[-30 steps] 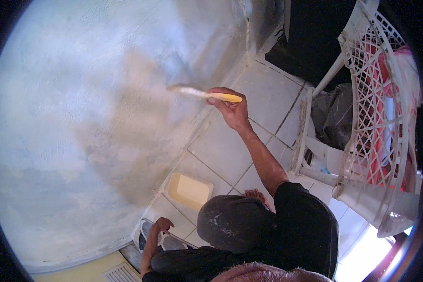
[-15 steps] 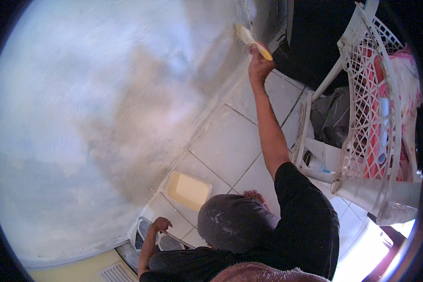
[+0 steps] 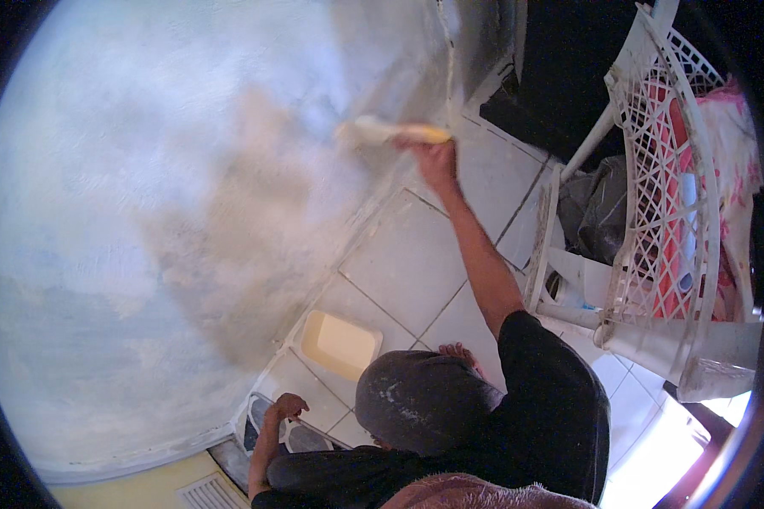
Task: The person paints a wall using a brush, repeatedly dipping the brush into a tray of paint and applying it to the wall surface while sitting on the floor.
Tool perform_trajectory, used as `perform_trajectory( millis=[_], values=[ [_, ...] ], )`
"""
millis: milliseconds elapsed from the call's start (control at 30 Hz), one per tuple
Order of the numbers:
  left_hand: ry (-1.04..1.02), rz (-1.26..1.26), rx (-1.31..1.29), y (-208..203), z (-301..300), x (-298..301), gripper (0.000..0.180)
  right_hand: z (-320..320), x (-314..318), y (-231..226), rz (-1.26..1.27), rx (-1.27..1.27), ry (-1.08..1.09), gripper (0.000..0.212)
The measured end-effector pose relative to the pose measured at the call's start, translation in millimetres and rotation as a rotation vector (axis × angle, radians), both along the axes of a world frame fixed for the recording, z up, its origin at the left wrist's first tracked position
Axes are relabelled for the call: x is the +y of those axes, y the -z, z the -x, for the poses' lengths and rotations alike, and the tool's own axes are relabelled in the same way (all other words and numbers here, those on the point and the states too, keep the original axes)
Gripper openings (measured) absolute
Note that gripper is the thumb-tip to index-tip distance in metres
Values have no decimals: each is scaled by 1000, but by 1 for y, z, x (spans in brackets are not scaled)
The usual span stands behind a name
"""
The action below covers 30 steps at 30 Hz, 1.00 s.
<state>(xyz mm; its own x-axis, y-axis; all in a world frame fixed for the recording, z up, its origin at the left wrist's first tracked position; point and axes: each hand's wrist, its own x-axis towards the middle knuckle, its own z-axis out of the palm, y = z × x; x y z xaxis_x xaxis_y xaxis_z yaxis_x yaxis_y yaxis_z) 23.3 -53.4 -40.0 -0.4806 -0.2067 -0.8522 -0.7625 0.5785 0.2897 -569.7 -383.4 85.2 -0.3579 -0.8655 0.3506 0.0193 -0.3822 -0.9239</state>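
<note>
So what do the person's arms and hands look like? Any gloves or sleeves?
No gloves: both hands are bare. The right hand is at the end of a long bare forearm, and a short black sleeve covers only the upper arm. The left hand has a bare forearm too, coming out of the same black shirt. No watch or rings show.

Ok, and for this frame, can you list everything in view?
plastered wall: one, whitish-blue with a grey-brown patch, left
tiled floor: one, pale grey, centre
rectangular plastic tray: one, cream, on the floor by the wall
plastic lattice chair: one, white, right
crumpled bag: one, black, under the chair
yellow-handled paintbrush: one, against the wall
left hand: low, at the wall's foot
right hand: gripping the paintbrush handle
</note>
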Motion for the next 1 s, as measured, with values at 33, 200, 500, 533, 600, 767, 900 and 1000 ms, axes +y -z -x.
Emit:
perform_trajectory(
  millis=[33, 200, 500, 533, 600, 767, 900, 1000],
  values=[
    [-17, 25, 6, 1, 0, 3, 36, 19, -27, -3, 56, -22, 139, 9],
    [28, -45, -27, 8, 1, 5, 44, 61, -81, 9, 351, -358, 569, 13],
    [52, -11, -61, 32, -17, -16, 56, -84, 80, 7, 296, 7, -36, 18],
    [-381, -148, -40, 34, -17, -18, 53, -96, 95, 3, 240, 72, -95, 18],
    [-41, 78, 130, 37, -7, -15, 41, -118, 120, -3, 155, 142, -299, 18],
    [-984, -158, -74, 26, 51, -16, 32, -162, 145, 2, -45, 510, -844, 21],
    [-1159, 13, -152, -22, 86, -47, 29, -205, 167, 24, 33, 920, -1023, 24],
    [-1240, 105, -172, -56, 104, -67, 24, -226, 178, 45, 141, 1095, -1078, 22]
  ],
)
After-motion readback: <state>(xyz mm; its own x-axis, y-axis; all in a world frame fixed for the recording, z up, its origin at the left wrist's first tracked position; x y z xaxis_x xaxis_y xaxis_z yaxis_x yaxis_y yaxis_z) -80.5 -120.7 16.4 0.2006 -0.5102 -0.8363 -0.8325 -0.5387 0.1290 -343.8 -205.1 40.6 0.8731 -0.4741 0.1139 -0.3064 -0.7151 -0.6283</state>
